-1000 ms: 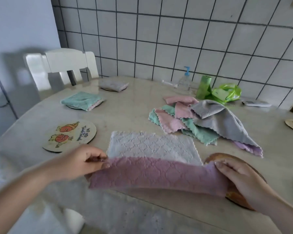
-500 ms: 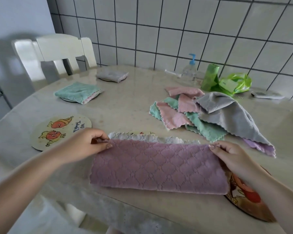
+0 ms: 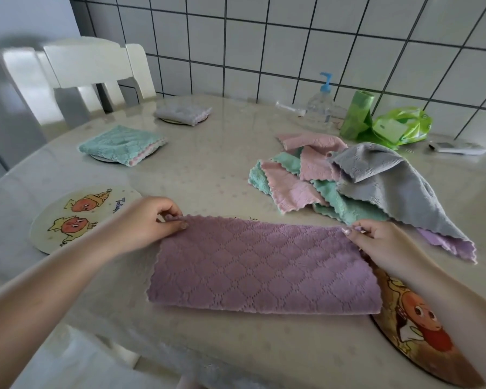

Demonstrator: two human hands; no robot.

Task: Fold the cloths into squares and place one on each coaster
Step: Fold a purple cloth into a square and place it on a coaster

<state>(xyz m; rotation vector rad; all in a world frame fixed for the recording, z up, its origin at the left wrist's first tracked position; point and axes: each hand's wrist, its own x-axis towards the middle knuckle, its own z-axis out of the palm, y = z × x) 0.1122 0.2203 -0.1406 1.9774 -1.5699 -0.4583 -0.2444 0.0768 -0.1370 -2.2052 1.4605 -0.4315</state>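
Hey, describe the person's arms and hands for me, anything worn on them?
Both forearms are bare, with no sleeves, watch or bracelets in view. The left hand and right hand wear no gloves or visible rings. The fingernails look painted a pale, glossy shade.

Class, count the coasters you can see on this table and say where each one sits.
4. One under the folded grey cloth, one under the folded teal cloth, a bare one beside the left hand, one under the right forearm. More may be hidden.
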